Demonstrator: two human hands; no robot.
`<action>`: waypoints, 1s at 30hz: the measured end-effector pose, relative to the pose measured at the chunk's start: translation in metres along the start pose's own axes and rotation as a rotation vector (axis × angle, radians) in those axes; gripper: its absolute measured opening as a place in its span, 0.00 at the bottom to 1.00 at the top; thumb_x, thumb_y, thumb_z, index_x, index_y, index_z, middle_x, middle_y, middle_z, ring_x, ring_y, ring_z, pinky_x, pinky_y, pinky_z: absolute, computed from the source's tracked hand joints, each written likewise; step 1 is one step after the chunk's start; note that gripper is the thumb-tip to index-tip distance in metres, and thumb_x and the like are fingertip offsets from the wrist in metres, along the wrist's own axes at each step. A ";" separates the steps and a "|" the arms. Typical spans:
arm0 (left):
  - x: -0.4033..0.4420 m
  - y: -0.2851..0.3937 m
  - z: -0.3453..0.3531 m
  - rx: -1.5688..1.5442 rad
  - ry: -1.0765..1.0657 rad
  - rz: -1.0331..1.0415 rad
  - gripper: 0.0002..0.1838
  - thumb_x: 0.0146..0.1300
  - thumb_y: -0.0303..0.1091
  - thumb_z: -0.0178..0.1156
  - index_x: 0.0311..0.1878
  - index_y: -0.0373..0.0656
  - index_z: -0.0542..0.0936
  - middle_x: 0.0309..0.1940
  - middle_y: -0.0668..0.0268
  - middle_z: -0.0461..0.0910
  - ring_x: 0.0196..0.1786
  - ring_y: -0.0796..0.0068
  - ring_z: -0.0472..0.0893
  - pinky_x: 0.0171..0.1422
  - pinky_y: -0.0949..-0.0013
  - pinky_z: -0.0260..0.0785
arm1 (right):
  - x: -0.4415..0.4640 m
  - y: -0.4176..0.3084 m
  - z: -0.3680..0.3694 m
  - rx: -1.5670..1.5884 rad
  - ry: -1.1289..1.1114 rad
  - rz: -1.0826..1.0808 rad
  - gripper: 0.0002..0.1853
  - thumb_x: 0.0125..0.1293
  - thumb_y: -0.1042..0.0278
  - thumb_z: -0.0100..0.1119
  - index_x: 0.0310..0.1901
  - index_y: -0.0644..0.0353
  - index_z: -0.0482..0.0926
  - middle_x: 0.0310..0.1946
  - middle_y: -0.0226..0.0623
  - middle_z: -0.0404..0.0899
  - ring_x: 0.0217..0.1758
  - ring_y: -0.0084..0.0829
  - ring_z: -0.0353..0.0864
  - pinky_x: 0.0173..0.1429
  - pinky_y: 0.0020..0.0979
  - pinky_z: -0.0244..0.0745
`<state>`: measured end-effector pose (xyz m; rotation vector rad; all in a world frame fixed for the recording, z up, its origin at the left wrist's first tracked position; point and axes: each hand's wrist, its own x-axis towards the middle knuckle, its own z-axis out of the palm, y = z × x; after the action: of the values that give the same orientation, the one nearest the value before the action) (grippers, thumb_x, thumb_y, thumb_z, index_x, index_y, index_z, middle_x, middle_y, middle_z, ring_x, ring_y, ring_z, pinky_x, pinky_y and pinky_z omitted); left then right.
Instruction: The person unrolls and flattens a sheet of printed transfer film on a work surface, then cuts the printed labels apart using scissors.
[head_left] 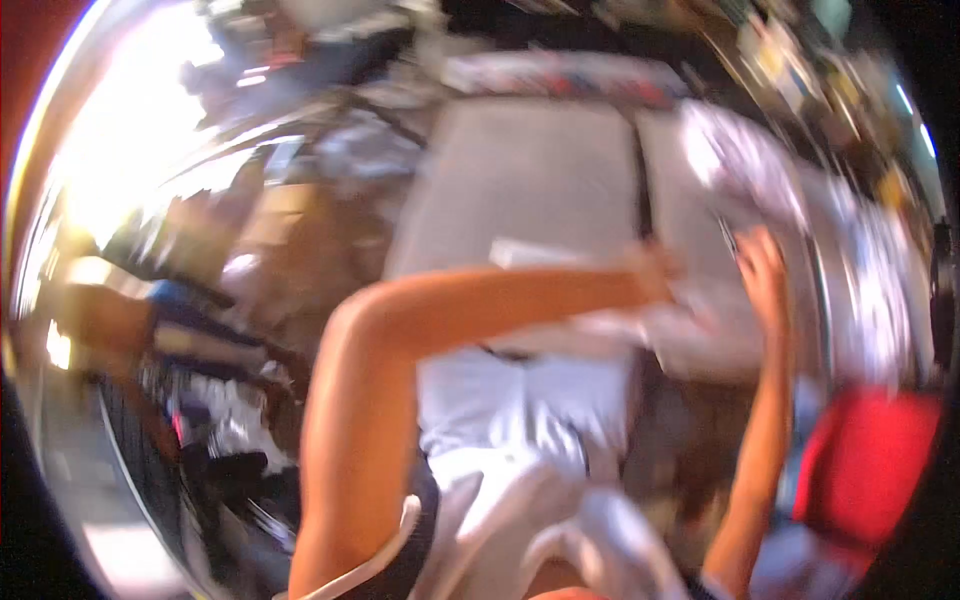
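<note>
My left hand (655,275) reaches across my body over the grey-beige table (530,170); motion smears its fingers. Below it lies or hangs a pale pinkish cloth (640,325), and whether the hand touches it I cannot tell. To the right, my right hand (763,262) is over the table's right part, fingers bent and closed at a slim dark tool (728,236) whose kind is too blurred to make out. A white piece of cloth or paper (530,254) lies on the table, beyond my left forearm.
A dark gap (641,175) runs between two table panels. Bundled whitish-pink fabric (735,160) sits at the right, and a patterned strip (570,78) along the far edge. A red seat or cloth (870,465) stands lower right. Another person (120,320) is at the left, much blurred.
</note>
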<state>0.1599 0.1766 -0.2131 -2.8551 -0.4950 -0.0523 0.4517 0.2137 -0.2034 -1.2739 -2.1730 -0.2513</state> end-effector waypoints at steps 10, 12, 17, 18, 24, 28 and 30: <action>-0.040 -0.023 -0.043 -0.302 -0.201 -0.305 0.60 0.49 0.51 0.81 0.82 0.48 0.59 0.84 0.50 0.50 0.84 0.47 0.51 0.86 0.51 0.47 | -0.086 -0.101 -0.027 0.148 -0.001 0.249 0.12 0.63 0.67 0.67 0.47 0.60 0.82 0.50 0.36 0.80 0.57 0.44 0.78 0.63 0.46 0.73; -0.037 -0.033 -0.040 -0.440 -0.228 -0.376 0.61 0.47 0.52 0.82 0.81 0.45 0.59 0.84 0.47 0.46 0.86 0.46 0.45 0.88 0.50 0.43 | -0.085 -0.102 -0.026 0.165 0.028 0.262 0.12 0.63 0.68 0.68 0.47 0.59 0.82 0.49 0.36 0.80 0.56 0.44 0.78 0.63 0.46 0.72; -0.035 -0.037 -0.043 -0.563 -0.443 -0.359 0.49 0.51 0.49 0.81 0.73 0.41 0.70 0.85 0.46 0.41 0.87 0.48 0.39 0.88 0.49 0.40 | -0.082 -0.100 -0.024 0.175 0.072 0.255 0.10 0.63 0.68 0.68 0.45 0.59 0.82 0.48 0.37 0.80 0.55 0.45 0.78 0.61 0.46 0.73; -0.039 -0.035 -0.040 -0.566 -0.448 -0.363 0.49 0.51 0.49 0.81 0.73 0.41 0.70 0.85 0.46 0.41 0.87 0.48 0.39 0.88 0.49 0.40 | -0.084 -0.100 -0.023 0.200 0.062 0.261 0.10 0.63 0.68 0.67 0.44 0.60 0.82 0.48 0.38 0.80 0.55 0.46 0.78 0.61 0.46 0.73; -0.063 -0.011 -0.041 -0.713 -0.094 -0.442 0.37 0.54 0.37 0.76 0.66 0.40 0.73 0.83 0.50 0.51 0.87 0.49 0.43 0.88 0.50 0.43 | -0.078 -0.108 -0.032 0.178 -0.002 0.322 0.10 0.66 0.68 0.64 0.46 0.61 0.82 0.49 0.39 0.80 0.55 0.46 0.79 0.60 0.46 0.73; -0.069 -0.003 -0.027 -0.695 0.039 -0.482 0.36 0.58 0.36 0.76 0.69 0.41 0.73 0.73 0.55 0.67 0.79 0.51 0.61 0.83 0.52 0.56 | -0.076 -0.112 -0.041 0.141 -0.113 0.371 0.13 0.70 0.64 0.62 0.50 0.62 0.83 0.53 0.42 0.81 0.58 0.49 0.79 0.63 0.46 0.73; -0.077 0.000 -0.025 -0.764 0.133 -0.563 0.29 0.62 0.32 0.71 0.66 0.42 0.76 0.63 0.55 0.77 0.68 0.50 0.73 0.77 0.54 0.62 | -0.075 -0.116 -0.049 0.091 -0.174 0.407 0.15 0.71 0.67 0.62 0.55 0.64 0.83 0.60 0.46 0.81 0.65 0.50 0.78 0.69 0.43 0.73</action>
<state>0.0872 0.1453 -0.1945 -3.2483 -1.5043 -0.6510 0.4001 0.0769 -0.1925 -1.6973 -1.9781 0.1263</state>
